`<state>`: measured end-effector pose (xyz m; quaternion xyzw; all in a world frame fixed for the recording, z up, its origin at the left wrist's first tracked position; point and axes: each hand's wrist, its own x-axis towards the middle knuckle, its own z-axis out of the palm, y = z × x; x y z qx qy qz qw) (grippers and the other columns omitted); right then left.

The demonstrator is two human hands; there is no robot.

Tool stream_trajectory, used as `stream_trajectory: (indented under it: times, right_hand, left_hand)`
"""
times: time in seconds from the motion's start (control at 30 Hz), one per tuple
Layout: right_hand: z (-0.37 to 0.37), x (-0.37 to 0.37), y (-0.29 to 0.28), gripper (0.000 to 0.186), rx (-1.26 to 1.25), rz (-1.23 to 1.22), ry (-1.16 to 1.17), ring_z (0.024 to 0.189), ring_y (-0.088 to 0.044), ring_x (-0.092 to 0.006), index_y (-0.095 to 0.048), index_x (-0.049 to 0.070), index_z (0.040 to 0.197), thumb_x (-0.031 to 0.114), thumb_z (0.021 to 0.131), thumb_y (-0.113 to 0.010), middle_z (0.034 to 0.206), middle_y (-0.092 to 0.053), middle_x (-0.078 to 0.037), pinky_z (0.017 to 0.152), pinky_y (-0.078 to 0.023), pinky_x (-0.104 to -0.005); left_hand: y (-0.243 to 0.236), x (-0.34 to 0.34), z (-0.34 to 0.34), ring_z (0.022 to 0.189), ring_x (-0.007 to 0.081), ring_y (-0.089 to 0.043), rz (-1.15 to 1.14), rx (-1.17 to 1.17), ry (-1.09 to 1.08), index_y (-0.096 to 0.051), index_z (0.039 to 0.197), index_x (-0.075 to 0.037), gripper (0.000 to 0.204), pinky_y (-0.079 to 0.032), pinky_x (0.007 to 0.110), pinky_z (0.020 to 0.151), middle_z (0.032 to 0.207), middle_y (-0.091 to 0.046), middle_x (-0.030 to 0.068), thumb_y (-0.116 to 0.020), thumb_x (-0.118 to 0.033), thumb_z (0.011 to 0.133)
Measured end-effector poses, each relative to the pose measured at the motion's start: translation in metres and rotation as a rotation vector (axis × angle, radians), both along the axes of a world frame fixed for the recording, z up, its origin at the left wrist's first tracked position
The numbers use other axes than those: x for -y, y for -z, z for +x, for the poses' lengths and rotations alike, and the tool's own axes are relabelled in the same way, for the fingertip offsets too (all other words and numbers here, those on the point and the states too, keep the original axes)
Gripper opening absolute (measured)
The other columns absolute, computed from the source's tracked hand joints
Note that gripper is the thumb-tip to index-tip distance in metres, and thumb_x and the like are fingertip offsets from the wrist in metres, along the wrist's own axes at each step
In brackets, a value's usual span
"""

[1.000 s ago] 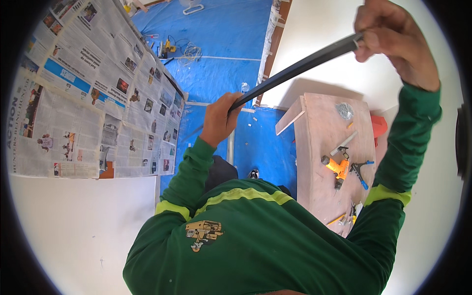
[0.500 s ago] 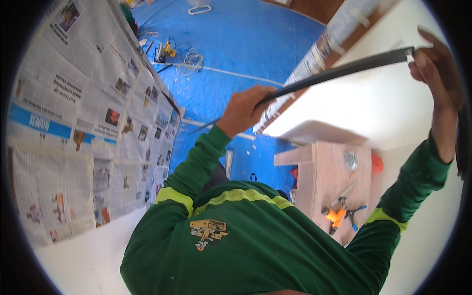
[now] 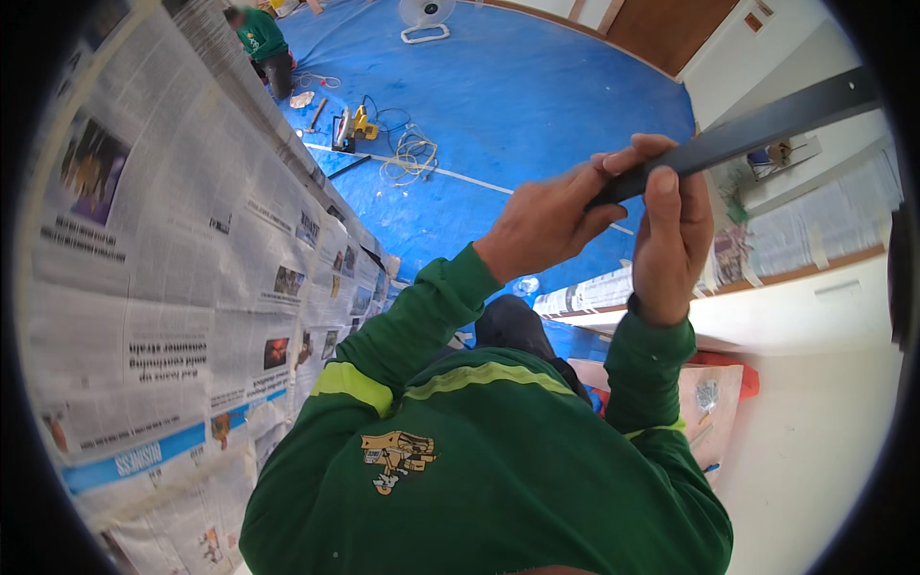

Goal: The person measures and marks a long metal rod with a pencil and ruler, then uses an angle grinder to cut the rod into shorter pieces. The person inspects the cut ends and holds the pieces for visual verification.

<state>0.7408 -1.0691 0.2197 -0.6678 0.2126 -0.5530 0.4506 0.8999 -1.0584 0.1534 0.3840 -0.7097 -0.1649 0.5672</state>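
Observation:
A long, flat black bar [image 3: 757, 129], with a small hole near its far right end, slants up from between my hands toward the upper right. My left hand [image 3: 551, 216] has its fingers closed on the bar's near end. Beside it, my right hand [image 3: 676, 240] grips the same stretch, with the thumb lying on the bar's face and the fingers passing behind. Both hands are held up in front of my chest, nearly touching each other. Part of each hand's fingers is hidden by the bar.
A newspaper-covered surface [image 3: 163, 287] rises close on my left. Blue sheeting [image 3: 537, 86] covers the floor, with a yellow power tool [image 3: 364, 123], a coiled cable [image 3: 410, 158] and a fan [image 3: 426, 11]. A person [image 3: 264, 43] kneels at far left. A pale wooden bench [image 3: 719, 412] stands at right.
My right hand has come left along the bar to beside my left hand, and the bar's far end now points up right. My view has turned, showing the person and more of the room.

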Motion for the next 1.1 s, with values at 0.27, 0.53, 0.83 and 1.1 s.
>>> stream_trajectory:
  times: [0.27,0.53,0.83,1.1]
  right_hand:
    - [0.095,0.184,-0.004,0.041,0.278,-0.134,-0.375,0.086,-0.067,-0.0186,-0.062,-0.003,0.131,0.036,0.118,-0.058,0.101,-0.063,-0.007,0.087,-0.060,-0.0386]
    - [0.295,0.373,0.013,0.055,0.343,0.206,-0.881,0.061,-0.038,-0.0063,-0.067,0.000,0.118,0.054,0.117,-0.055,0.075,-0.046,0.003,0.054,-0.030,-0.0249]
    - [0.496,0.383,-0.028,0.051,0.491,-0.010,-1.261,0.074,-0.054,-0.0082,-0.067,0.003,0.114,0.052,0.119,-0.051,0.081,-0.057,0.002,0.071,-0.046,-0.0269]
    - [0.595,0.371,-0.020,0.049,0.433,-0.112,-1.475,0.097,-0.067,-0.0174,-0.066,0.002,0.121,0.048,0.120,-0.048,0.101,-0.068,-0.006,0.097,-0.055,-0.0377]
  left_hand:
    - [0.082,0.070,0.127,0.118,0.0351,-0.067,0.241,0.121,-0.383,-0.055,0.158,-0.008,0.066,-0.056,0.046,0.101,0.131,-0.062,0.0181,-0.084,-0.020,0.100]
    - [0.186,0.082,0.209,0.120,0.0269,-0.065,0.672,-0.261,-0.793,-0.059,0.153,-0.006,0.057,-0.055,0.041,0.102,0.129,-0.062,0.0148,-0.083,-0.018,0.103]
    - [0.131,0.218,0.295,0.119,0.0282,-0.068,0.250,-0.102,-1.316,-0.045,0.166,-0.006,0.080,-0.060,0.043,0.091,0.136,-0.060,0.0170,-0.086,-0.024,0.100]
    - [0.113,0.245,0.476,0.092,0.0318,-0.074,0.128,-0.036,-1.624,-0.075,0.135,-0.006,0.032,-0.059,0.044,0.084,0.111,-0.071,0.0169,-0.077,-0.021,0.106]
